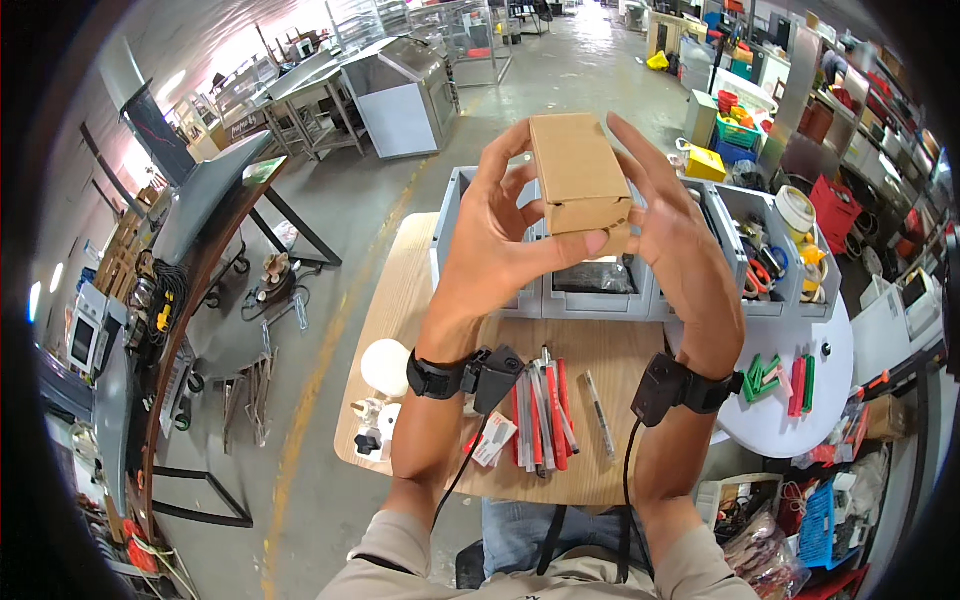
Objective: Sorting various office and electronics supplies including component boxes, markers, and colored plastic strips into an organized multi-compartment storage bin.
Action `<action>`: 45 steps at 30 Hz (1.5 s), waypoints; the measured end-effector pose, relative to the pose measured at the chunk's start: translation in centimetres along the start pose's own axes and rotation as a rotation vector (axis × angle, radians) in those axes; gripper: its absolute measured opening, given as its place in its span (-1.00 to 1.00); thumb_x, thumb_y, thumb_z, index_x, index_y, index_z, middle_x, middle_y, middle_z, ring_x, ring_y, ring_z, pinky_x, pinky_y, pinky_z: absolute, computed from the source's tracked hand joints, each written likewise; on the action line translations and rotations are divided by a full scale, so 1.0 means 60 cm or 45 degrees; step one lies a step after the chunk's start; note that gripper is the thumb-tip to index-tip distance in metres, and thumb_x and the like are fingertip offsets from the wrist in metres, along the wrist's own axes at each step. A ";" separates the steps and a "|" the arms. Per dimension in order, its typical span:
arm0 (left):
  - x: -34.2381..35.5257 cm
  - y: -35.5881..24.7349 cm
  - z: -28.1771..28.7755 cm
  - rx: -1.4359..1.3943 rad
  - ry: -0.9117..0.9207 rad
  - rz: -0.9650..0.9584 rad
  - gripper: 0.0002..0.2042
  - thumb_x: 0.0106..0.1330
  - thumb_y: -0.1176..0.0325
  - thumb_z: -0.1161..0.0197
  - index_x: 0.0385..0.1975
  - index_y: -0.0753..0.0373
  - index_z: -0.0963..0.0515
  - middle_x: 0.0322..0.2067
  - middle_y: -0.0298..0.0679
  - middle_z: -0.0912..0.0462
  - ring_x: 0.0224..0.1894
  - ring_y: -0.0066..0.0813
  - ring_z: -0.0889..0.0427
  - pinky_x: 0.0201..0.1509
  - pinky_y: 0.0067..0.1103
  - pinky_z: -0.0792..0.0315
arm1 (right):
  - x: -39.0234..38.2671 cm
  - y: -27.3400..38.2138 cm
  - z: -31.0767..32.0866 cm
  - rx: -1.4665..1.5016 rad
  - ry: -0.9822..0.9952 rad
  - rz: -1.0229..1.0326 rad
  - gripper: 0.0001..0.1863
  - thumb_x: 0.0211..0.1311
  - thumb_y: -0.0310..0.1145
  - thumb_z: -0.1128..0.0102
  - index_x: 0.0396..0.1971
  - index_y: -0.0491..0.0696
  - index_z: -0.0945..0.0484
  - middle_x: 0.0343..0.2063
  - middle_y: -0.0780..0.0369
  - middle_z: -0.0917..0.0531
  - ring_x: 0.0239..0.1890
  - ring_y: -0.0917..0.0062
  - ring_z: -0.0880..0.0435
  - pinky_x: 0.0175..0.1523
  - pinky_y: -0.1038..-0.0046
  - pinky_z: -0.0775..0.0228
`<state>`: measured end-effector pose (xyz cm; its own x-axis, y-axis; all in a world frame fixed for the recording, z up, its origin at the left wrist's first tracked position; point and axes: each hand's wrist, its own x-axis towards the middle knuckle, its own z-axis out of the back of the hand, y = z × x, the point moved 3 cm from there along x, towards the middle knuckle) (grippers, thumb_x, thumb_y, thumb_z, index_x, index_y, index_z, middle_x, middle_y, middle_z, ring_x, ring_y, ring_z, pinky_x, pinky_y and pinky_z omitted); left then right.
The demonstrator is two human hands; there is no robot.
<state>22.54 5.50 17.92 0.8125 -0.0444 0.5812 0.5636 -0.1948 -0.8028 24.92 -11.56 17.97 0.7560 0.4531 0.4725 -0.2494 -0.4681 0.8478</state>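
A small brown cardboard box point(578, 160) is held up above the grey bins, its lid side facing me. My left hand point(490, 230) grips its left side, with the thumb across the lower front edge. On the right side, my right hand point(668, 215) presses its thumb and some fingers against the box, while its index finger sticks up past it. Below the box, a grey bin point(590, 304) holds a dark plastic-wrapped packet point(597, 277). Each wrist wears a black strap with a small dark device.
On the wooden table point(560, 490) lie red and grey pens point(540, 415), a single pen point(600, 415), a white-and-red card point(492, 440) and a white round object point(386, 367). Scissors point(768, 265) fill a right-hand bin. Green and red pieces point(803, 385) lie on a white round table point(780, 430).
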 end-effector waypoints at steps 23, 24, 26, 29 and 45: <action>-0.021 -0.031 -0.028 -0.218 0.009 0.195 -0.06 -0.03 0.48 -0.58 0.36 0.29 -0.11 0.16 -0.07 -0.40 0.21 -0.31 -0.44 0.22 -0.37 -0.45 | 0.001 0.018 -0.003 -0.313 0.086 0.218 0.04 -0.13 -0.31 -0.53 0.42 -0.07 -0.16 0.22 0.10 -0.41 0.18 0.37 -0.45 0.22 0.33 -0.33; -0.020 -0.032 -0.029 -0.268 -0.019 0.177 -0.07 -0.03 0.50 -0.56 0.36 0.29 -0.10 0.15 -0.09 -0.40 0.21 -0.31 -0.43 0.23 -0.37 -0.44 | 0.000 0.019 -0.003 -0.327 0.076 0.241 0.03 -0.13 -0.33 -0.52 0.41 -0.08 -0.17 0.21 0.10 -0.42 0.17 0.38 -0.46 0.23 0.34 -0.33; -0.019 -0.030 -0.025 -0.319 -0.048 0.159 -0.07 -0.04 0.52 -0.54 0.36 0.30 -0.10 0.15 -0.11 -0.40 0.21 -0.31 -0.43 0.25 -0.37 -0.43 | 0.000 0.020 -0.004 -0.332 0.069 0.236 0.04 -0.15 -0.32 -0.52 0.41 -0.07 -0.17 0.21 0.10 -0.42 0.17 0.38 -0.45 0.23 0.35 -0.32; -0.021 -0.041 -0.002 -0.275 -0.143 -0.012 -0.07 -0.07 0.58 -0.49 0.37 0.26 -0.10 0.14 -0.14 -0.39 0.21 -0.29 -0.44 0.28 -0.35 -0.39 | -0.001 0.020 0.003 -0.316 0.057 0.264 0.10 -0.21 -0.25 -0.53 0.42 -0.07 -0.15 0.20 0.10 -0.42 0.19 0.39 -0.45 0.25 0.36 -0.30; -0.036 -0.066 -0.014 0.531 0.154 -0.266 0.02 -0.31 0.40 -0.52 0.33 0.20 -0.15 0.25 -0.20 -0.25 0.30 -0.31 -0.28 0.25 -0.33 -0.24 | 0.000 0.020 0.025 0.391 0.284 0.590 0.44 -0.34 0.14 -0.57 0.48 -0.10 0.21 0.28 -0.15 -0.28 0.29 0.17 -0.40 0.34 0.24 -0.31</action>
<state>18.43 5.53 19.93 0.6661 -0.1644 0.7275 0.7449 0.1969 -0.6375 25.52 -13.25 18.63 0.4568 0.2819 0.8437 -0.3116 -0.8377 0.4486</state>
